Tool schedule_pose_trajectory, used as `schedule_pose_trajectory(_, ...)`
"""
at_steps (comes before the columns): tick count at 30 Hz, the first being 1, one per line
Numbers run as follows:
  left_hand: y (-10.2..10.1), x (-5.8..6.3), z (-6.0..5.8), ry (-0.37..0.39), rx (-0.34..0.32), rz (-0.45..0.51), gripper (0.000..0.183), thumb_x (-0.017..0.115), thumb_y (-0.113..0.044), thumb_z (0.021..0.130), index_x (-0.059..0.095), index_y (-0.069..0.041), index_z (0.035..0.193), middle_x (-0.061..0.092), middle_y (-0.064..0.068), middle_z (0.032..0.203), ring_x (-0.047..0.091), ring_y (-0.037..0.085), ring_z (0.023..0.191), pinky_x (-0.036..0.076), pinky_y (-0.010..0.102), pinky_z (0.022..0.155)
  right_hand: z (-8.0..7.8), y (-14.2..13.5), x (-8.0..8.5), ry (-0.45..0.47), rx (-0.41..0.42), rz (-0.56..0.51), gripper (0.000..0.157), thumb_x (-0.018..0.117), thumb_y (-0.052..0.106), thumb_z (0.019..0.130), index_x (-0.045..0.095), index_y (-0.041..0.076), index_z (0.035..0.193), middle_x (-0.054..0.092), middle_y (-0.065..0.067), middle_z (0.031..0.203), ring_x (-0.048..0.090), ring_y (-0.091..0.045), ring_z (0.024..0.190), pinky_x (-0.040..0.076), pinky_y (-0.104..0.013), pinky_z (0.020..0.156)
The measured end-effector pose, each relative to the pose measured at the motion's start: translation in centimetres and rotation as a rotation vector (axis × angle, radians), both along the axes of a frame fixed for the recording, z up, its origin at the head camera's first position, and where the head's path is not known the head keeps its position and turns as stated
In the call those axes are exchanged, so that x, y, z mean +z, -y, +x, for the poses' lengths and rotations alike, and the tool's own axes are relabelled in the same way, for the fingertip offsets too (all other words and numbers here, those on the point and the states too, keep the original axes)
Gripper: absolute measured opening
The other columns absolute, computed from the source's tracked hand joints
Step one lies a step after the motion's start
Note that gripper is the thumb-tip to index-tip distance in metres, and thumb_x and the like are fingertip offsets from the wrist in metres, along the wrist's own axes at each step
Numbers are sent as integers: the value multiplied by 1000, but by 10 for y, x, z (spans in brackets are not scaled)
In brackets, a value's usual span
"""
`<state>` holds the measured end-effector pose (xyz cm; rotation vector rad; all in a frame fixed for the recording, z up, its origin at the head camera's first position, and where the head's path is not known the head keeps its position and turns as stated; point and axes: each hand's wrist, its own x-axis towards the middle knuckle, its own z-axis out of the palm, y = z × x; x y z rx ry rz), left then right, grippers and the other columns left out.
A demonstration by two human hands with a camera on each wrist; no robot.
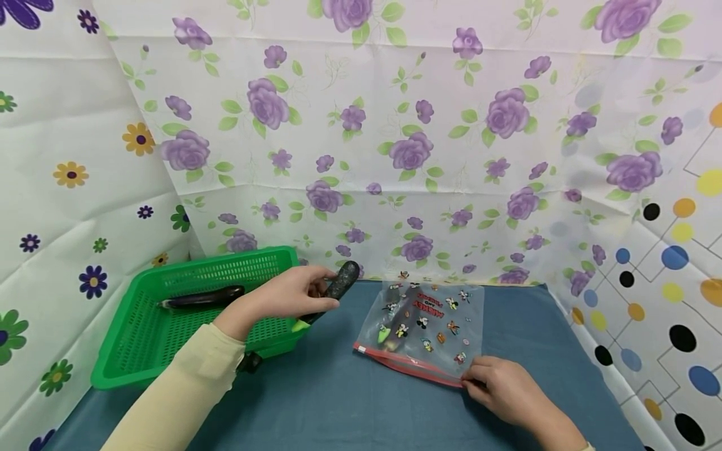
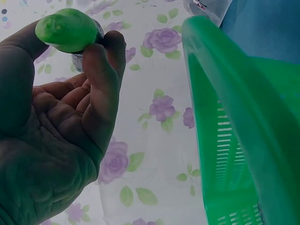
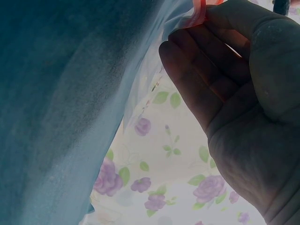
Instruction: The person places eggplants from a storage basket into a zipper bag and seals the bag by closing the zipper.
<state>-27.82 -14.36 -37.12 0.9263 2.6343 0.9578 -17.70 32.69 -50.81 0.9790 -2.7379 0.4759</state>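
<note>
My left hand (image 1: 293, 291) pinches a long, dark, speckled vegetable with a bright green stem end (image 1: 341, 282) between thumb and fingers. It is held tilted beside the basket's right end, and the left wrist view shows its green end (image 2: 65, 30) toward the camera. On the cloth lies a clear zip bag with cartoon prints (image 1: 434, 313), its red zip edge toward me. Something dark with a green end (image 1: 383, 333) shows inside it. My right hand (image 1: 502, 388) pinches the bag's near right corner, also seen as red edging (image 3: 199, 11) in the right wrist view.
A green slotted basket (image 1: 113, 351) stands at the left, with a dark purple eggplant (image 1: 205, 297) lying in it. A small black object (image 1: 249, 362) shows under my left wrist. Blue cloth (image 1: 316, 407) covers the table, and patterned sheets (image 1: 361, 156) hang around it.
</note>
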Motion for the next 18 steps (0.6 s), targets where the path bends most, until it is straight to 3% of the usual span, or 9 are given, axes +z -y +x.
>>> schedule_pose_trajectory(18,-16,-10,4,-4,-69,31,69,79,-41,106,57,-2,158,73,-3,112,69,11,96,59,41,88,0,0,0,-11,4,-8,16,87,11,96,83,27,95,66,22,91,58,6,78,55,-28,65)
